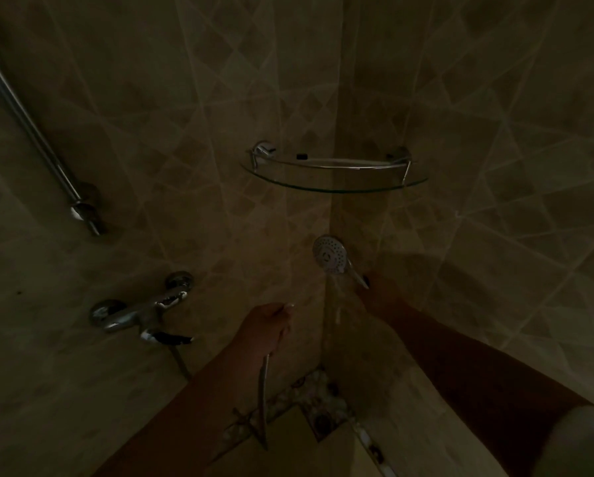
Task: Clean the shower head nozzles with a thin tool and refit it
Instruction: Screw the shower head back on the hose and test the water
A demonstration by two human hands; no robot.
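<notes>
Two bare forearms reach up from the bottom of the view into a dim, tiled shower corner. The left hand (266, 323) is nearer, fingers curled round the top end of the hose (263, 383), which hangs down from the fist toward the floor. That hose looks like ribbed metal: limp along its length, likely to swing and twist, so it is best held close to its end fitting, as here. A little farther in, the right hand (379, 290) grips the handle of the shower head (330, 254), wrist bent back so the round nozzle face tilts toward the camera. The head seems detached from the hose, though the gloom leaves that uncertain. It is probably light, hard and smooth, slippery if wet; the handle is the sound place to hold, leaving the face free for a thin tool. No such tool can be made out. Beyond, the mixer tap (140, 311) sits on the left wall, with a glass corner shelf (333, 185) above.
</notes>
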